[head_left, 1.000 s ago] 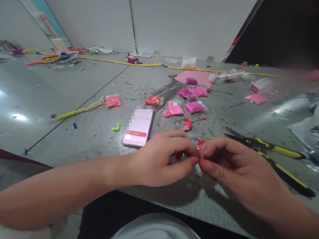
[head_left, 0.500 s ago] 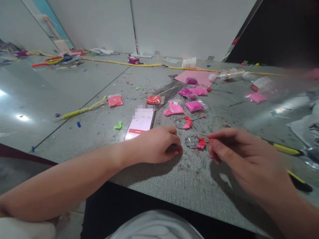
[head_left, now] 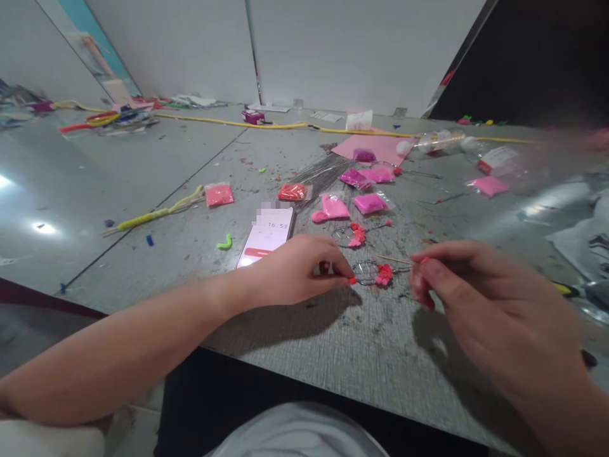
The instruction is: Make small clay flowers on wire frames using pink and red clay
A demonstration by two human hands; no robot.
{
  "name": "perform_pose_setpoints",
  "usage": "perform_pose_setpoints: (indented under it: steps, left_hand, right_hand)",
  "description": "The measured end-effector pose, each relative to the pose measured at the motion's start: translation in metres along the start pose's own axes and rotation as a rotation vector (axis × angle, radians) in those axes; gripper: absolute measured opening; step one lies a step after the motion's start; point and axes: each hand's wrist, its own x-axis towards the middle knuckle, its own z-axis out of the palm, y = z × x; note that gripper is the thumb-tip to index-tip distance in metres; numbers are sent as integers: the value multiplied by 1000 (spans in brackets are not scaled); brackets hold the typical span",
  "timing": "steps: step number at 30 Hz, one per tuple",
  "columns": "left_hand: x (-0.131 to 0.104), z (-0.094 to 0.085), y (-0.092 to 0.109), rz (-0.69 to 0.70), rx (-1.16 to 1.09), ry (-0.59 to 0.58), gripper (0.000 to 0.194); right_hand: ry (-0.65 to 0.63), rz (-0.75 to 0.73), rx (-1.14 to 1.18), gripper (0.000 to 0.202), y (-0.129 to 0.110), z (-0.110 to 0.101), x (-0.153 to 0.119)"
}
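My left hand is closed in a pinch on a small piece of red clay, at the left edge of a round wire frame. Red and pink clay petals cover the right side of that frame, which lies on the table. To the right, my right hand is closed on a toothpick that points left above the frame. A bit of red clay shows at its fingertips. Just behind lies a second wire frame with similar petals.
A phone lies beside my left wrist. Clay packets in pink and red are farther back, by a bundle of thin wires. Plastic bottles lie at the back right. A yellow cable crosses the rear.
My left hand has moved slightly right, bringing the red clay piece to the frame's edge. My right hand has shifted a little right, and more of the toothpick shows.
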Motion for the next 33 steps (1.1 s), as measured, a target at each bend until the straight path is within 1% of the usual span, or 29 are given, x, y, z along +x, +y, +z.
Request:
perform_pose_setpoints:
  steps: [3,5,8,12,14,17,19,21,23,27,33]
  left_hand:
    - [-1,-5,5,-136,-340,48,14]
    - [-1,-6,6,-175,-564,48,13]
    - [-2,-2,10,-135,-774,43,12]
    - [-4,3,20,-88,-947,30,8]
    - [-6,4,24,-67,-1000,0,9]
    - [-8,5,27,-39,-1022,-32,13]
    - [-8,6,27,-44,-1022,-44,11]
    - [-9,6,26,-66,-1028,-51,9]
    - [-9,6,26,-98,-1047,-50,8]
    - [-9,6,27,-119,-1100,-40,6]
    - [-9,7,25,-101,-1123,-63,2]
  right_hand:
    - [43,-54,-113,22,1,-1,-2]
    - [51,-109,-198,21,1,-1,-4]
    - [17,-222,-306,16,-2,2,-5]
    - [-53,-376,-371,7,-9,6,-7]
    - [-87,-441,-344,7,-11,8,-8]
    - [-141,-490,-291,9,-14,7,-10]
    - [-183,-526,-252,12,-16,6,-10]
    - [-218,-592,-222,19,-17,4,-10]
    - [-244,-676,-234,23,-20,2,-10]
    - [-301,-815,-295,23,-24,-2,-9]
    - [-304,-893,-330,22,-25,-4,-7]
